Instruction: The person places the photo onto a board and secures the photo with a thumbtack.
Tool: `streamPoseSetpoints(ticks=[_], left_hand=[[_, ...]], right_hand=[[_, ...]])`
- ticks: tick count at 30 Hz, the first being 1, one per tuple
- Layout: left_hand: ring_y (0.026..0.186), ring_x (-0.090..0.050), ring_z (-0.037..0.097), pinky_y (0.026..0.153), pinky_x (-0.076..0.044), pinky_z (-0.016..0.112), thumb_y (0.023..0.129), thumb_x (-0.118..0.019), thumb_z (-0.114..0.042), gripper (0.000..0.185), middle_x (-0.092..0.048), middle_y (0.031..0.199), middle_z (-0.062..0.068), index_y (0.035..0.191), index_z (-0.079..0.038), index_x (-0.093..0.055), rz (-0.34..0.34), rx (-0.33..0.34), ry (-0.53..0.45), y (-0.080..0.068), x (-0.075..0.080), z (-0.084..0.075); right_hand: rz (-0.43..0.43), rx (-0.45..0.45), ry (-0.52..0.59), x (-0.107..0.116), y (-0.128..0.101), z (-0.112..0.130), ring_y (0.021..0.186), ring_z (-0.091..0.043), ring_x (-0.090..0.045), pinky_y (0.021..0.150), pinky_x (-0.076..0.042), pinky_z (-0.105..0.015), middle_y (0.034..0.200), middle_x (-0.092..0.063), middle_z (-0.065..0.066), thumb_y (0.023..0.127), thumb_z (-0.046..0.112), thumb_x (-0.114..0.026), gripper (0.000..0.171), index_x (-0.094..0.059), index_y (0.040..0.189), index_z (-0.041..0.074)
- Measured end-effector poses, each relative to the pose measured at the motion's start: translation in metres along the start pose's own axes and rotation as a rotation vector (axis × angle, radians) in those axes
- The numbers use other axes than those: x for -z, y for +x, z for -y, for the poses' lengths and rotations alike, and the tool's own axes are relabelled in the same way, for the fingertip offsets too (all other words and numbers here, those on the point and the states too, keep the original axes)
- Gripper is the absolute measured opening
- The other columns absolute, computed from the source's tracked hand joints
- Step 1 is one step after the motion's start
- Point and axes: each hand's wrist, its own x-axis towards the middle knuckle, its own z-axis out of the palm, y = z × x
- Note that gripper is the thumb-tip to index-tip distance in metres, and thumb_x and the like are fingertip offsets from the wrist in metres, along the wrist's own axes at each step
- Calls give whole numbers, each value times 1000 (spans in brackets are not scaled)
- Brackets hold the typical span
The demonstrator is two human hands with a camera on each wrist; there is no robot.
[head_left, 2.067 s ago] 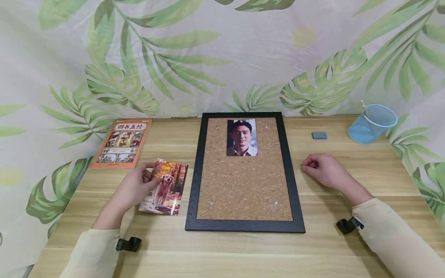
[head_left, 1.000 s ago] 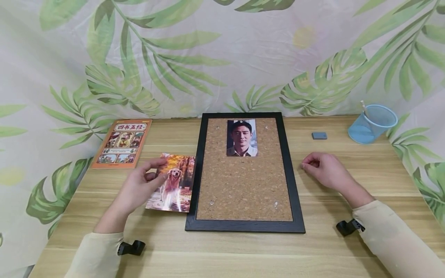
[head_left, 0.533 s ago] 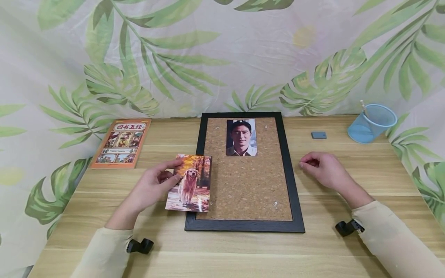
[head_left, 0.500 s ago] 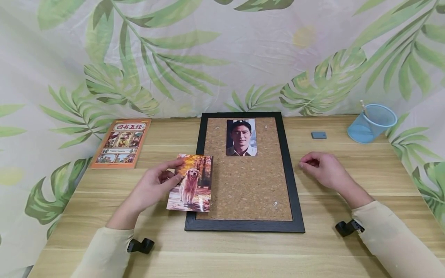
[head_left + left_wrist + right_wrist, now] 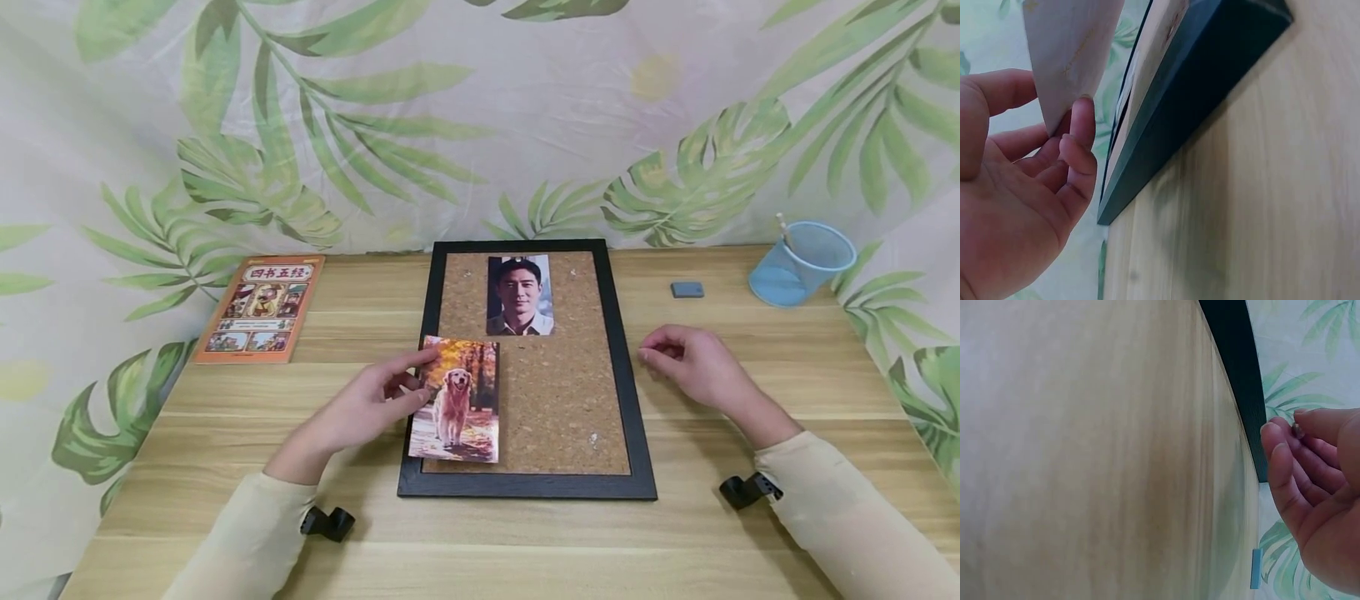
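Observation:
My left hand (image 5: pixel 367 406) pinches the left edge of a photo of a golden retriever (image 5: pixel 462 408). In the head view the photo covers the lower left of a black-framed cork board (image 5: pixel 551 400); the left wrist view shows its pale back (image 5: pixel 1072 47) tilted above the frame. A portrait photo (image 5: pixel 520 296) lies at the board's top middle. To the right of the board, my right hand (image 5: pixel 701 367) pinches a small shiny bit (image 5: pixel 1298 430) between thumb and forefinger, too small to name. Clear tacks (image 5: pixel 593 437) show near the board's corners; the lower left corner is hidden.
An orange booklet (image 5: pixel 262 308) lies at the back left of the wooden table (image 5: pixel 480 542). A small blue-grey block (image 5: pixel 687 289) and a tilted blue mesh cup (image 5: pixel 798 262) with a stick in it are at the back right. Behind hangs a leaf-print cloth (image 5: pixel 405 125).
My left hand has carried the dog photo rightward from the table beside the board to over the board's lower left. My right hand has stayed nearly still, shifting slightly left.

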Motion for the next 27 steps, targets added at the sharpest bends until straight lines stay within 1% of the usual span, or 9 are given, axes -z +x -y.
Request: streamPoseSetpoints(ticks=[4,7,12,15,19,21,22,25,27], left_hand=[[91,-55,22,63,-47,27,93,-62,-19,59,-57,117,6,147,-21,-37,48,-21,16,8,-9,-5],[99,-54,17,74,-49,28,93,-62,-24,63,-51,128,0,149,-23,-33,99,-33,46,14,-15,-8],[97,-52,17,82,-47,34,94,-60,-30,65,-44,133,-1,151,-27,-27,167,-49,137,24,-24,-10],[116,-48,18,95,-43,39,95,-58,-28,65,-35,146,3,152,-26,-25,193,-53,178,29,-28,-12],[121,-45,19,99,-40,41,95,-59,-26,67,-28,152,6,152,-23,-24,221,-42,180,36,-33,-16],[109,-49,20,92,-43,40,94,-60,-27,69,-35,146,6,152,-21,-23,225,-34,187,40,-34,-17],[111,-49,21,93,-43,40,94,-60,-28,69,-35,146,6,153,-21,-23,225,-29,200,41,-35,-18],[128,-41,23,103,-37,42,95,-59,-30,69,-31,150,8,153,-21,-22,233,-21,238,47,-36,-19],[140,-26,23,111,-28,43,95,-58,-30,69,-21,156,8,153,-21,-22,238,-16,257,50,-37,-20]], right_hand=[[-2,0,35,-1,1,1,70,-15,-62,60,-50,-25,84,-67,-4,93,24,-63,17,-66,102,9],[32,-35,71,-3,2,2,65,-18,-62,54,-49,-26,78,-67,-5,92,24,-64,16,-67,98,9],[99,-86,127,-6,1,1,56,-21,-59,46,-46,-28,67,-64,-8,91,27,-65,20,-68,92,8],[109,-83,138,-7,0,0,55,-20,-58,46,-45,-28,66,-63,-8,91,29,-65,21,-68,91,8],[115,-56,148,-9,-1,0,55,-20,-59,47,-45,-28,64,-63,-6,89,30,-67,21,-67,89,9],[118,-43,152,-9,-2,0,55,-20,-59,46,-45,-28,64,-63,-6,89,30,-67,21,-67,88,9],[120,-39,153,-9,-2,0,55,-20,-59,46,-45,-27,64,-63,-6,89,29,-67,21,-67,88,9],[128,-43,164,-9,-2,1,56,-20,-59,46,-46,-28,66,-64,-6,91,27,-65,19,-68,91,9],[131,-51,178,-8,-2,4,59,-20,-61,47,-48,-28,71,-66,-7,93,24,-62,17,-68,94,8]])
